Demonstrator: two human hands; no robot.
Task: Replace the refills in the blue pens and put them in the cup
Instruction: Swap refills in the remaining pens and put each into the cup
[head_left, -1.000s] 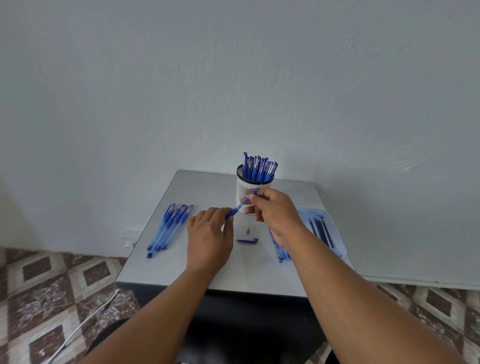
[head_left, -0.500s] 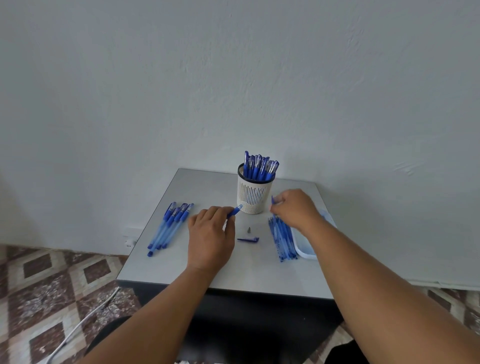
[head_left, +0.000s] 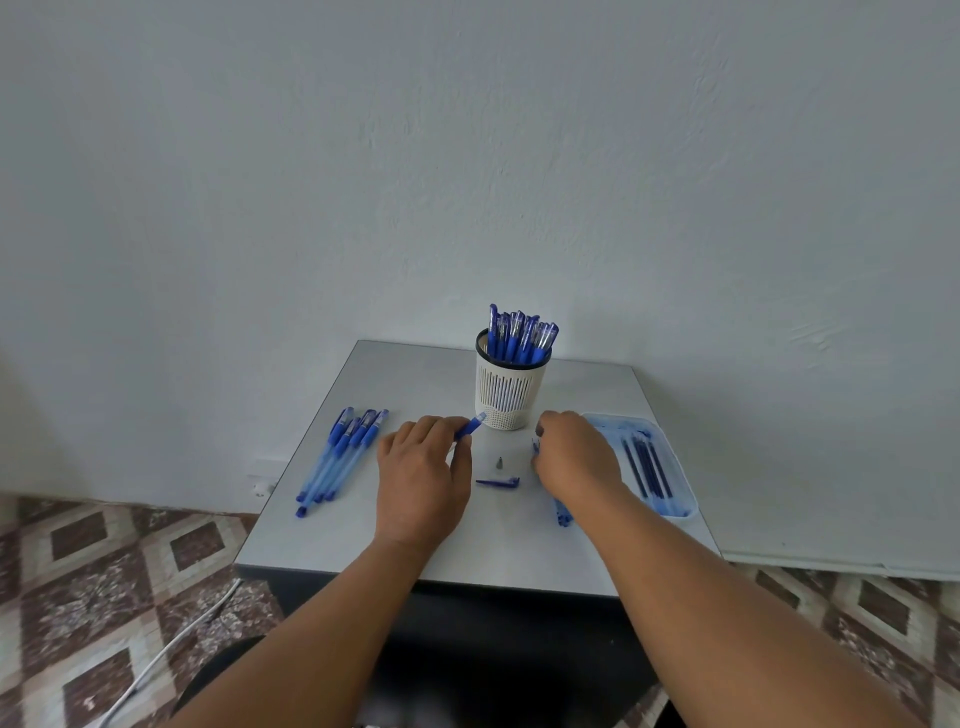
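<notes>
My left hand (head_left: 421, 467) grips a blue pen barrel (head_left: 470, 427), whose open end pokes out toward the cup. A white slotted cup (head_left: 511, 395) at the back centre holds several capped blue pens (head_left: 519, 335). Several more blue pens (head_left: 343, 457) lie in a row at the left. My right hand (head_left: 571, 457) is down over a pile of blue refills (head_left: 562, 515) and hides most of it; its curled fingertips pinch a thin blue refill (head_left: 535, 446). A blue pen cap (head_left: 497, 482) and a small metal tip (head_left: 500, 462) lie between my hands.
A pale blue tray (head_left: 675, 499) at the right holds several dark refills (head_left: 644, 467). The small grey table (head_left: 415, 374) stands against a white wall. Patterned floor tiles and a white cable (head_left: 156, 660) lie to the left.
My right hand pulled the refill out of the barrel, carried it right and lowered it onto the pile beside the tray. My left hand stayed put with the barrel.
</notes>
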